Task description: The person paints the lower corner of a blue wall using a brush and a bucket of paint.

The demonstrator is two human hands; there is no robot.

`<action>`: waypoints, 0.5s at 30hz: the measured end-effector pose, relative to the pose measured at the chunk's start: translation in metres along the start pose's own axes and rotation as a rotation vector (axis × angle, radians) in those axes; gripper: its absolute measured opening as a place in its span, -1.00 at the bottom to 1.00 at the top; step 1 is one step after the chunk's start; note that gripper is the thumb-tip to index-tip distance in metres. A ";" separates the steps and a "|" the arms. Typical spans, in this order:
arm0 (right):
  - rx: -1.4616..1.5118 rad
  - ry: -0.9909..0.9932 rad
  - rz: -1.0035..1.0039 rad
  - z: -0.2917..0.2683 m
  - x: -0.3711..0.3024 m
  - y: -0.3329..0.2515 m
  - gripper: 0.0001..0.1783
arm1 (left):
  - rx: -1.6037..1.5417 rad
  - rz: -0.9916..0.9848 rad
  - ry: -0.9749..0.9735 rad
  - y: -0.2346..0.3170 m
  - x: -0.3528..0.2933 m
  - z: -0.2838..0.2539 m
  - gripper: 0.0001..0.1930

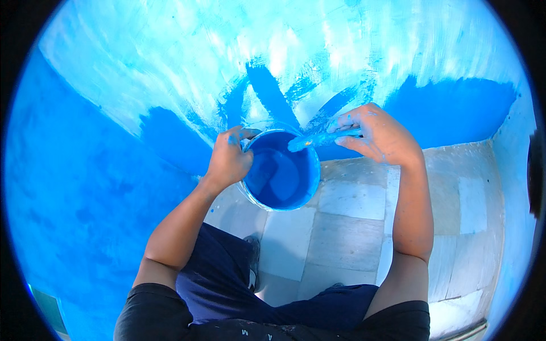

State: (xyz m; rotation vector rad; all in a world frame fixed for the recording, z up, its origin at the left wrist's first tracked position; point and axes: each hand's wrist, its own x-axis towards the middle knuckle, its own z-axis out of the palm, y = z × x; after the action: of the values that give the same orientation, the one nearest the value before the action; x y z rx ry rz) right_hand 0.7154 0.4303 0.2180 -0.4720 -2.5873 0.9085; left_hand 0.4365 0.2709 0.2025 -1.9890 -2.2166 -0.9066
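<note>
My left hand (232, 153) grips the rim of a round paint bucket (313, 196) at its left side, fingers closed over the edge. Blue paint (284, 176) lies inside the bucket. On the right, my right hand (375, 135) is closed around the handle of a paintbrush (327, 138) smeared with blue. The brush's tip end reaches over the bucket's upper right rim. Blue paint marks the fingers of both hands.
Ahead stands a pale wall (187, 51) with fresh dark blue strokes (449, 111) along its lower part. A blue wall (85, 199) rises on the left, and a pale blue wall (512, 170) on the right. Stone tiles (347, 238) cover the floor; my shoe (253, 264) stands below the bucket.
</note>
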 end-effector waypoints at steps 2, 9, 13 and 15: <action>-0.048 0.014 -0.061 0.003 0.002 -0.007 -0.75 | -0.014 0.010 -0.004 -0.001 0.001 0.004 -0.62; -0.362 -0.081 -0.012 0.051 0.016 -0.024 -0.77 | -0.026 -0.039 -0.060 0.026 0.004 0.010 -0.58; -0.449 -0.197 0.066 0.063 0.025 -0.042 -0.87 | 0.026 0.028 -0.010 0.022 0.005 0.016 -0.57; -0.476 -0.182 0.025 0.075 0.029 -0.038 -0.91 | 0.076 0.098 0.014 0.015 0.005 0.018 -0.56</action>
State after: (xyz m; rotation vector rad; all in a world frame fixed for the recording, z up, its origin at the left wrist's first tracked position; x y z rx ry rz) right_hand 0.6504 0.3753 0.1942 -0.5672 -2.9746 0.3434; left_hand 0.4551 0.2836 0.1955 -2.0306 -2.0930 -0.8107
